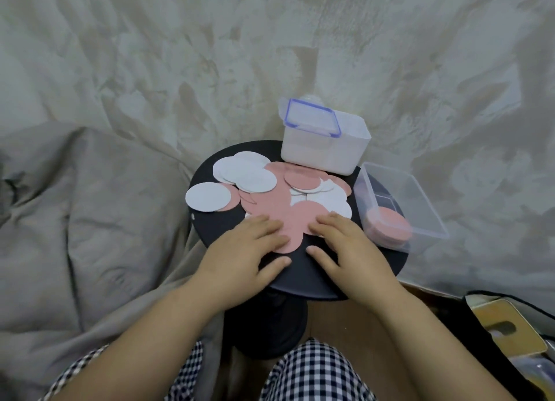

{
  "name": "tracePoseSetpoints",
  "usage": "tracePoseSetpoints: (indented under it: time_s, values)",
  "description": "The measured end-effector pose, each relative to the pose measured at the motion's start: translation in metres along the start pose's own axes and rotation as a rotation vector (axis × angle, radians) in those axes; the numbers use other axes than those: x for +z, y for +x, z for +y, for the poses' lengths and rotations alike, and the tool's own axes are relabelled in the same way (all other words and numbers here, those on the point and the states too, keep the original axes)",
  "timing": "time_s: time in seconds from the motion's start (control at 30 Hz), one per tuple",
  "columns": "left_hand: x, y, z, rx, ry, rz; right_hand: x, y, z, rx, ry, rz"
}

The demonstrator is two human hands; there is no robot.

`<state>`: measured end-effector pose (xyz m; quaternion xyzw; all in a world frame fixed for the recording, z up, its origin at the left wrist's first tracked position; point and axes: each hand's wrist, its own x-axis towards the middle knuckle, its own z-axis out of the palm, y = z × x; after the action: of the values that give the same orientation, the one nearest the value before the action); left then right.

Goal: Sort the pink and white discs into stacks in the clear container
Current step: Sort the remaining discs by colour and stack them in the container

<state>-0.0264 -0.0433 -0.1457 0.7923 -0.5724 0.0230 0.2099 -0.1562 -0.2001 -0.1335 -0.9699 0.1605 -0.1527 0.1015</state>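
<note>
Pink discs (285, 217) and white discs (240, 172) lie mixed and overlapping on a small round black table (300, 271). One white disc (207, 196) sits apart at the table's left edge. The clear container (420, 202) stands at the table's right edge and holds a stack of pink discs (390, 228) in its near end. My left hand (249, 256) lies flat, fingers spread, with its fingertips on the near pink discs. My right hand (345, 250) lies flat beside it, fingertips touching the discs' near right edge. Neither hand grips anything.
A white box (327, 151) with a blue-rimmed clear lid (312, 116) resting on top stands at the table's far side. Crumpled grey-beige bedding surrounds the table. A cardboard surface and a dark bag with yellow items lie at the lower right. Checked trousers show at the bottom.
</note>
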Motion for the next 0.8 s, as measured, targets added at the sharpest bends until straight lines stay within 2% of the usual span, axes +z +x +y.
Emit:
tracePoseSetpoints:
  time_s: [0.1,0.2,0.4,0.57,0.67,0.8]
  values:
    - [0.006,-0.019,0.002,0.067,-0.006,0.049,0.001,-0.022,0.006,-0.030,0.024,0.098]
    - [0.011,-0.036,0.008,0.060,-0.035,0.108,0.000,-0.041,0.006,-0.017,0.082,0.142]
    - [0.018,-0.036,0.008,0.090,-0.029,0.143,0.010,-0.051,0.006,-0.072,0.064,0.029]
    - [0.016,-0.042,0.003,0.131,-0.232,0.229,0.015,-0.060,0.008,-0.184,0.162,0.169]
    - [0.004,-0.048,0.009,0.006,-0.491,0.368,0.012,-0.069,0.003,-0.149,0.352,0.276]
    - [-0.013,-0.045,0.025,-0.254,-0.769,0.538,-0.004,-0.066,-0.016,0.162,0.696,0.400]
